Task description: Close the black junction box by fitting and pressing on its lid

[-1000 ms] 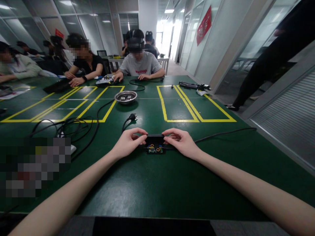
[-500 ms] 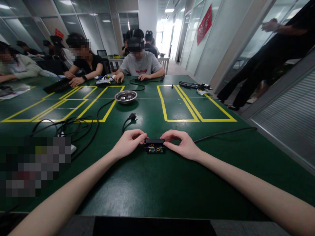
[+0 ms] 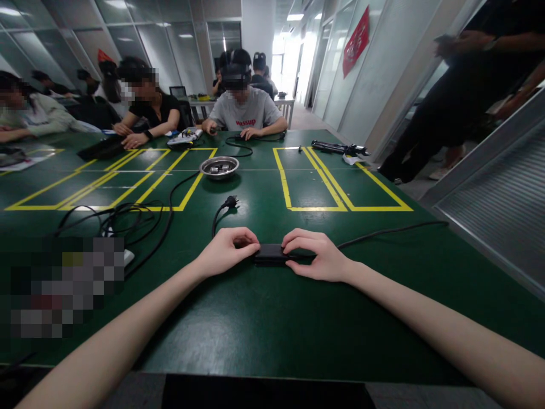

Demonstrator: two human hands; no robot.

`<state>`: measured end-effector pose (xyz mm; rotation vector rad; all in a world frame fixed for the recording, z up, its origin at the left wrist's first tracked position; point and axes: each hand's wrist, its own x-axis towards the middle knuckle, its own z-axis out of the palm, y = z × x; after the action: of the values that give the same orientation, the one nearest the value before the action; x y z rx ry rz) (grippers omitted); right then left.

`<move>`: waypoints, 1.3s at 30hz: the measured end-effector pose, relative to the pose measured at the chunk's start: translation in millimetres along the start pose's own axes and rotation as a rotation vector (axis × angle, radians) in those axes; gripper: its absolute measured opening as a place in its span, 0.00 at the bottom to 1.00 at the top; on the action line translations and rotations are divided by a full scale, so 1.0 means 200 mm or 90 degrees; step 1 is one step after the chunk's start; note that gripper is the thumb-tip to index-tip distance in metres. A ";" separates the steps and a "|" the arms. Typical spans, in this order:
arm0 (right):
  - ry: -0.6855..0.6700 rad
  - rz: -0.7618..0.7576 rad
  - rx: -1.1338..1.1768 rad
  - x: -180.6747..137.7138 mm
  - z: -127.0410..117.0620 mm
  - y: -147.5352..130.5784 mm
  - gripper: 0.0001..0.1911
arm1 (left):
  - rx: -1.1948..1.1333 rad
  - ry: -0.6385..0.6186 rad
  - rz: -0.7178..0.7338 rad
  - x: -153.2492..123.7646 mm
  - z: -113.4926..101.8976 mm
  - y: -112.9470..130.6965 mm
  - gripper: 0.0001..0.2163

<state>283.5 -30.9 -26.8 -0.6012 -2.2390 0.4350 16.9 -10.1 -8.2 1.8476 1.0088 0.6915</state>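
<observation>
A small black box (image 3: 271, 253) lies flat on the green table (image 3: 272, 329) straight in front of me, its lid down so no inner parts show. My left hand (image 3: 225, 251) pinches its left end with curled fingers. My right hand (image 3: 317, 255) presses on its right end, fingers bent over the top. A black cable (image 3: 392, 230) runs from the box to the right. Another cable ending in a plug (image 3: 230, 201) lies just beyond my left hand.
A metal bowl (image 3: 218, 167) with small parts sits further back among yellow tape rectangles (image 3: 340, 193). Tangled black cables (image 3: 123, 218) lie at the left. Several people sit at the far side; another person stands at the right by the glass wall.
The black lid came down over the box, hiding the coloured parts inside. Both hands lowered slightly onto its ends. The standing person at right has shifted.
</observation>
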 end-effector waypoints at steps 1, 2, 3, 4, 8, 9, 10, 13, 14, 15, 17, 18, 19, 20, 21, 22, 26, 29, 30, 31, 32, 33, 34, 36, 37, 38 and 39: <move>-0.003 -0.009 -0.007 0.00 0.00 0.00 0.07 | 0.010 -0.003 0.001 0.00 0.00 0.00 0.10; -0.006 -0.016 -0.012 0.00 0.00 0.00 0.08 | 0.020 -0.005 0.001 0.00 0.00 0.00 0.10; -0.009 -0.021 -0.014 0.00 0.00 0.00 0.08 | 0.030 -0.006 0.000 0.00 0.00 0.01 0.10; -0.012 -0.022 -0.016 0.00 0.00 0.00 0.08 | 0.037 -0.007 0.001 0.00 0.00 0.01 0.10; -0.029 -0.015 -0.020 0.00 -0.01 0.00 0.09 | 0.051 -0.009 0.007 -0.01 0.00 0.02 0.10; -0.033 -0.012 -0.019 0.00 -0.01 0.00 0.10 | 0.053 -0.008 0.009 -0.01 0.00 0.02 0.10; -0.035 -0.009 -0.017 0.00 -0.01 0.01 0.11 | 0.055 -0.007 0.012 0.00 0.00 0.02 0.10; -0.046 0.011 -0.003 0.00 -0.01 0.01 0.13 | 0.060 -0.003 0.018 0.00 0.00 0.03 0.10; -0.051 0.023 0.001 0.00 -0.01 0.01 0.13 | 0.062 -0.003 0.019 0.00 0.00 0.03 0.10; -0.057 0.032 0.004 0.00 -0.01 0.02 0.14 | 0.065 -0.004 0.020 -0.01 0.00 0.03 0.11; -0.069 0.043 0.003 0.00 -0.01 0.02 0.14 | 0.070 -0.003 0.021 -0.01 0.01 0.03 0.11; -0.074 0.044 0.001 0.00 -0.01 0.03 0.14 | 0.072 -0.001 0.022 -0.01 0.01 0.03 0.11; -0.076 0.044 -0.001 0.00 -0.01 0.03 0.14 | 0.075 0.002 0.023 -0.01 0.02 0.03 0.11; -0.078 0.045 -0.003 0.00 0.00 0.03 0.13 | 0.078 0.006 0.023 0.00 0.03 0.02 0.11; -0.076 0.047 -0.007 0.00 0.00 0.03 0.13 | 0.080 0.010 0.023 0.00 0.03 0.02 0.11; -0.074 0.050 -0.013 0.00 0.00 0.03 0.12 | 0.081 0.013 0.021 0.00 0.04 0.02 0.11; -0.069 0.054 -0.051 0.00 0.01 0.04 0.12 | 0.076 0.025 0.019 0.01 0.06 0.02 0.12; -0.069 0.053 -0.065 0.00 0.02 0.04 0.13 | 0.072 0.025 0.026 0.00 0.06 0.02 0.13; -0.068 0.047 -0.069 0.00 0.02 0.04 0.13 | 0.070 0.024 0.027 0.00 0.06 0.02 0.13; -0.068 0.040 -0.073 0.00 0.02 0.04 0.13 | 0.068 0.024 0.026 0.01 0.06 0.02 0.13; -0.067 0.031 -0.079 0.00 0.02 0.04 0.13 | 0.067 0.024 0.025 0.01 0.07 0.02 0.13; -0.066 0.021 -0.086 0.00 0.02 0.03 0.12 | 0.070 0.029 0.023 0.01 0.08 0.01 0.13; -0.066 0.013 -0.092 0.01 0.03 0.03 0.11 | 0.078 0.035 0.020 0.02 0.09 0.01 0.14; -0.067 0.006 -0.101 0.01 0.03 0.01 0.07 | 0.110 0.057 0.013 0.04 0.11 0.01 0.15; -0.066 0.008 -0.103 0.01 0.03 0.00 0.05 | 0.132 0.067 0.010 0.04 0.12 0.01 0.16; -0.064 0.011 -0.101 0.02 0.03 -0.01 0.03 | 0.152 0.077 0.008 0.05 0.14 0.01 0.17; -0.059 0.018 -0.096 0.02 0.03 -0.01 0.03 | 0.167 0.080 0.007 0.06 0.15 0.01 0.18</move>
<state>276.1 -31.7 -27.4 -0.7051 -2.3695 0.3151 46.5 -13.9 -17.8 2.0554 1.2202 0.7163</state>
